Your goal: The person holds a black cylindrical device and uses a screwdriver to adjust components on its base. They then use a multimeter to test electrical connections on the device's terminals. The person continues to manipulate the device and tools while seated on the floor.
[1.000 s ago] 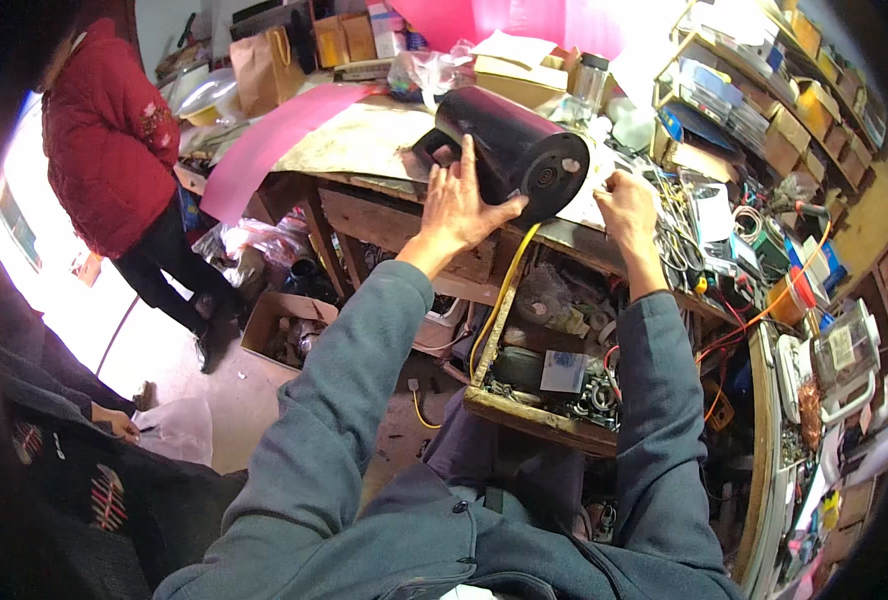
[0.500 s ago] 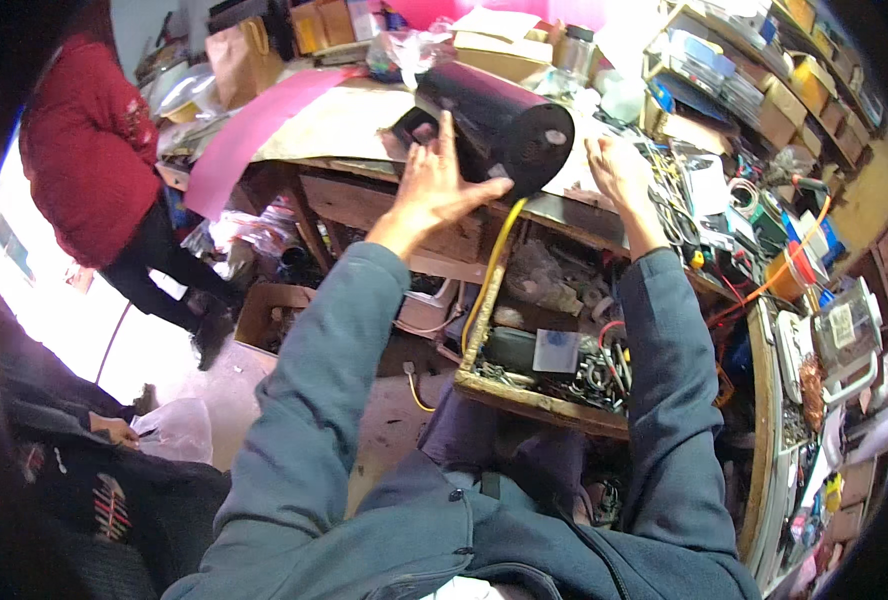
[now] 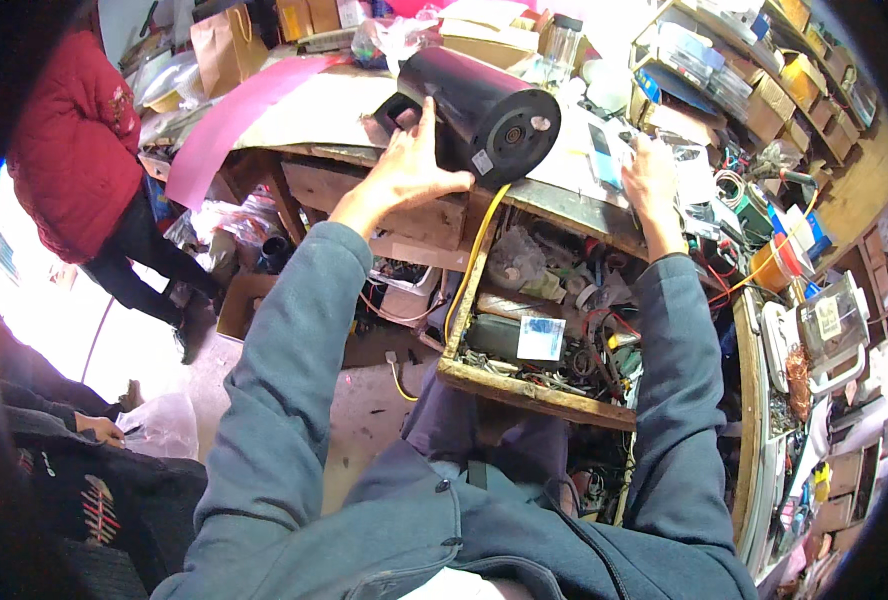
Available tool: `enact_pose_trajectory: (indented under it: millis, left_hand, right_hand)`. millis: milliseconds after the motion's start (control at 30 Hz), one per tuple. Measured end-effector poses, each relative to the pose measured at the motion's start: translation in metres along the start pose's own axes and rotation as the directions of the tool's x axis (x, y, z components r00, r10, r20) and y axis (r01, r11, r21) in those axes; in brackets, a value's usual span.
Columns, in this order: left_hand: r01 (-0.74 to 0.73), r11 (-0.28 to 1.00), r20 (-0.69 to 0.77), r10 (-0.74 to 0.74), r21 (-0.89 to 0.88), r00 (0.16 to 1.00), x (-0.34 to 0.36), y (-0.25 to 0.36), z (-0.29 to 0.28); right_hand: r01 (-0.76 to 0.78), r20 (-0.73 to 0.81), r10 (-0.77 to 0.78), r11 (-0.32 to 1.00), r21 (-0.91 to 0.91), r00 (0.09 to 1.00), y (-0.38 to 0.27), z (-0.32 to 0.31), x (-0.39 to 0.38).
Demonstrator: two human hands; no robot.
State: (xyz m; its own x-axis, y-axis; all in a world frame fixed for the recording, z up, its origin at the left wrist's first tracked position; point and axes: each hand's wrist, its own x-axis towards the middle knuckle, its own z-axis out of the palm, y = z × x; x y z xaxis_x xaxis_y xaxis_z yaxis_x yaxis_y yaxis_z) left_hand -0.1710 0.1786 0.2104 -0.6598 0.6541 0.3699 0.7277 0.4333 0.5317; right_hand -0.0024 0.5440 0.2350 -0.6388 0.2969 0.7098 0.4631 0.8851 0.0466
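A black electric kettle (image 3: 464,95) lies on its side on the workbench, its round base with a ring connector facing me. My left hand (image 3: 404,170) steadies it, thumb by the lower rim of the base and forefinger pointing up along the body; the other fingers are partly hidden. The kettle's handle (image 3: 392,112) juts out beyond the hand. My right hand (image 3: 652,180) is apart from the kettle, over the tool clutter at right, its fingers curled together. What they hold, if anything, I cannot make out. Beside it lies a flat dark-and-pale-blue object (image 3: 604,155).
An open wooden drawer (image 3: 534,390) full of parts juts toward my lap. A yellow cable (image 3: 472,265) runs down its left side. Pink sheet (image 3: 234,130) overhangs the bench. One person in red (image 3: 69,150) stands left; another person's hand (image 3: 101,430) is lower left. Shelves (image 3: 734,75) rise at right.
My right hand has shifted right, away from the kettle, toward the tools. The kettle's base faces me more squarely, with my left hand still on it. The whole view has shifted slightly.
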Motion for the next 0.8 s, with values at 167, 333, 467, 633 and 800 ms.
enact_pose_trajectory:
  millis: [167,333,467,633,800]
  left_hand:
    - [0.031,1.0,0.011,-0.031,0.006,0.999,-0.005,0.004,-0.001]
    - [-0.046,0.997,-0.068,0.05,0.066,0.996,0.004,-0.013,0.014]
    - [-0.065,0.995,-0.059,0.061,-0.072,0.996,0.0,-0.007,0.002]
    - [-0.099,0.994,-0.097,0.095,-0.041,0.991,0.011,-0.025,0.012]
    - [-0.075,0.992,-0.058,0.069,-0.105,0.996,0.004,-0.02,0.008]
  right_hand:
    - [0.006,-0.003,-0.005,0.809,0.587,1.0,-0.102,-0.028,-0.039]
    - [0.025,-0.012,-0.03,0.487,0.873,0.999,-0.175,-0.049,-0.059]
    - [-0.084,0.048,0.113,0.333,0.939,0.992,-0.214,-0.052,-0.056]
    - [-0.181,0.104,0.324,0.219,0.959,0.94,-0.236,-0.046,-0.06]
    - [-0.151,0.13,0.203,0.094,0.984,0.97,-0.222,-0.049,-0.062]
